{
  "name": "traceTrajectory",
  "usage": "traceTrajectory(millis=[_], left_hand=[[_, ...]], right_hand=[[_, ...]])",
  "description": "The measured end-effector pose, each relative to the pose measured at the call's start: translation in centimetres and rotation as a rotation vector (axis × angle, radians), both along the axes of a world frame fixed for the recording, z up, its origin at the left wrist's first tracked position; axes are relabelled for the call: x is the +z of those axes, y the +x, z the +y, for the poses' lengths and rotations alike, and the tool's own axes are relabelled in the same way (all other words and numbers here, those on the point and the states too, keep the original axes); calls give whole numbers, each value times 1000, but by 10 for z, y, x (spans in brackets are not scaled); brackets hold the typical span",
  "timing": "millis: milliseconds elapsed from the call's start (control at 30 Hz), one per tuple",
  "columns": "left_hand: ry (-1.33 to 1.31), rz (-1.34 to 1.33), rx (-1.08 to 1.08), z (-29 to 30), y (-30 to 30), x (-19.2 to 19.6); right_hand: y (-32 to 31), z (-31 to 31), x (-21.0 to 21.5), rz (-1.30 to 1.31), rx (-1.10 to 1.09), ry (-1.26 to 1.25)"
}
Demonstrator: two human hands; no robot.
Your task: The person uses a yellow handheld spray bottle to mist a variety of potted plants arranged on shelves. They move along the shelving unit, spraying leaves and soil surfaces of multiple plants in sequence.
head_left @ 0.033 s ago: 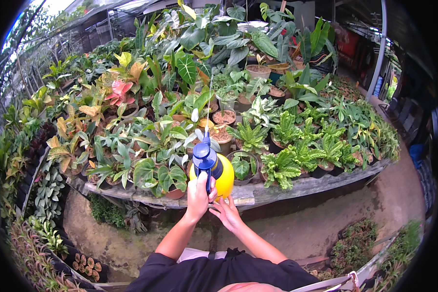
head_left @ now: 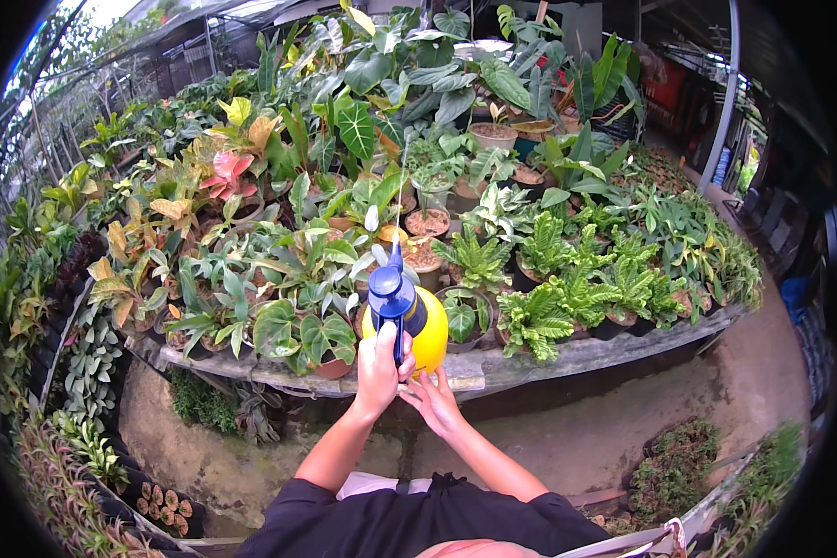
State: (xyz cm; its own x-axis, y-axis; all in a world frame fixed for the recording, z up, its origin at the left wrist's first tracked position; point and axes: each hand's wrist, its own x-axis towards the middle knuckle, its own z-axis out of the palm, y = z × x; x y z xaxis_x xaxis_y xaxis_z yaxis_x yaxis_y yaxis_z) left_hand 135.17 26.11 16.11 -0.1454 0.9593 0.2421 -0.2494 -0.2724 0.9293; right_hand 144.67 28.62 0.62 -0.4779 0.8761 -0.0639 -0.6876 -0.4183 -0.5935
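Observation:
My left hand [head_left: 380, 369] is wrapped round the dark blue handle of a pump spray bottle [head_left: 431, 340] with a yellow tank and blue top. The bottle leans away from me, nozzle pointing at the plants. A thin whitish jet [head_left: 402, 177] leaves the nozzle toward the far foliage. Below the tank, my right hand [head_left: 437, 405] has its fingers extended and apart, fingertips at the bottle's underside. Close in front of the bottle stand a pot with brownish filling [head_left: 424, 259] and a white bud [head_left: 372, 219].
Many potted plants crowd a long bench [head_left: 418, 376], including frilly green ferns [head_left: 537, 321] and a pink-leaved plant [head_left: 227, 174]. A metal post [head_left: 724, 102] rises at the right. More plants [head_left: 88, 372] line the left side. Concrete floor [head_left: 549, 437] lies between bench and body.
The spray bottle and my right fingertips sit very slightly higher. My left hand keeps the same hold on the handle.

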Motion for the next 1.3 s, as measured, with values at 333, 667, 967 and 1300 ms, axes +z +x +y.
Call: traceTrajectory(millis=[333,667,967,1300], left_hand=[[71,19,-29,10,8,17],[25,23,2,9,8,4],[-38,33,-70,10,8,-1],[-26,-10,11,5,-2,-6]], right_hand=[[6,19,22,-46,-86,100],[4,13,5,-51,-30,58],[2,-5,-5,-45,-89,8],[-12,-3,-12,-96,-42,34]])
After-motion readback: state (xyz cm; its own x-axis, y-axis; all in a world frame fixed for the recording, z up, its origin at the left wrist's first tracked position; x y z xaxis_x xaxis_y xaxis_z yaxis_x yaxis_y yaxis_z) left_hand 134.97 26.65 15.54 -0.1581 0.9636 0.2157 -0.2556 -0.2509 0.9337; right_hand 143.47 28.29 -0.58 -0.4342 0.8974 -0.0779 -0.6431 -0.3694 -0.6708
